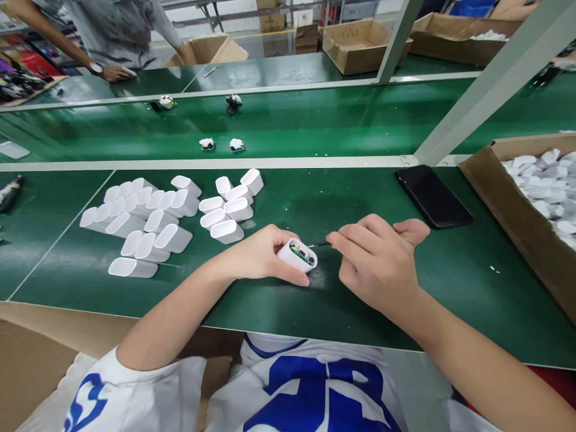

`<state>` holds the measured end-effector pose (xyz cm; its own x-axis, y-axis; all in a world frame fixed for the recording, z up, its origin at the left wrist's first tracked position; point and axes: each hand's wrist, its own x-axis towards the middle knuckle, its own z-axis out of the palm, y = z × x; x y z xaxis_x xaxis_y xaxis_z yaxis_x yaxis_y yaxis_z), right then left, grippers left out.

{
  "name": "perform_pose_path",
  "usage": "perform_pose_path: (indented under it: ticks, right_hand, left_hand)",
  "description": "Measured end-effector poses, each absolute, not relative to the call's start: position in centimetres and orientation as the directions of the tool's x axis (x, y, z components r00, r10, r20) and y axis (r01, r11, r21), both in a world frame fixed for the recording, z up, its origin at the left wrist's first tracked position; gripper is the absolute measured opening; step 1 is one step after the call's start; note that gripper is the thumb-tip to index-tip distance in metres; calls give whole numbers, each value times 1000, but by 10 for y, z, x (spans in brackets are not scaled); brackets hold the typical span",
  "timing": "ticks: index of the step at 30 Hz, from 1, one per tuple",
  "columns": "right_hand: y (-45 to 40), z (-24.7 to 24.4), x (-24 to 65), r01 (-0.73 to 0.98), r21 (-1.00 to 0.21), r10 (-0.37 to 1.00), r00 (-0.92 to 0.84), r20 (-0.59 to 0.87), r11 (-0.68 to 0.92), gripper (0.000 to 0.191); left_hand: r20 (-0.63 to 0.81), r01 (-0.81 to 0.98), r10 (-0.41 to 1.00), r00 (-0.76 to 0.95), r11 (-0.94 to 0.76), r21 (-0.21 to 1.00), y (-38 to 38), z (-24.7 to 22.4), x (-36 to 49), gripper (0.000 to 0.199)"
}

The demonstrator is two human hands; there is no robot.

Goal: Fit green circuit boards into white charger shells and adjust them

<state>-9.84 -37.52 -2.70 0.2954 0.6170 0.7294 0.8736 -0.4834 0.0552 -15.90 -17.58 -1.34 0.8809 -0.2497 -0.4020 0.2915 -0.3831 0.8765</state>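
Note:
My left hand (274,258) is closed round a white oval plastic housing (285,255), its open end turned to the right. Inside the housing a green circuit board (301,253) with small parts shows. In my right hand (378,258) is a thin dark tool with a narrow metal shaft (319,244), perhaps a small screwdriver; its handle is hidden in my fist. The tool's tip reaches the rim of the housing's opening. My right thumb sticks out to the side. Left of my hands, several similar white housings (226,230) lie in groups on the green table (270,306).
A black phone (434,197) lies right of my hands. A cardboard box (517,198) of white pieces stands at the right edge. Small circuit assemblies (237,145) sit on the green belt (315,129) beyond a white rail. A metal post (490,78) rises behind the phone. Across stands a co-worker (117,36).

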Motion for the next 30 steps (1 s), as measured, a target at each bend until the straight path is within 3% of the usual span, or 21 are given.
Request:
perform_pose_path:
  ticks: [10, 30]
  right_hand:
    - [-375, -28, -99, 881, 86, 658, 278, 699, -464, 31]
    - [-373, -30, -101, 878, 134, 682, 252, 686, -459, 28]
  left_hand:
    - [-458, 355, -288, 841, -344, 869, -176, -9, -160, 37]
    - [-458, 303, -334, 824, -424, 853, -178, -11, -159, 36]
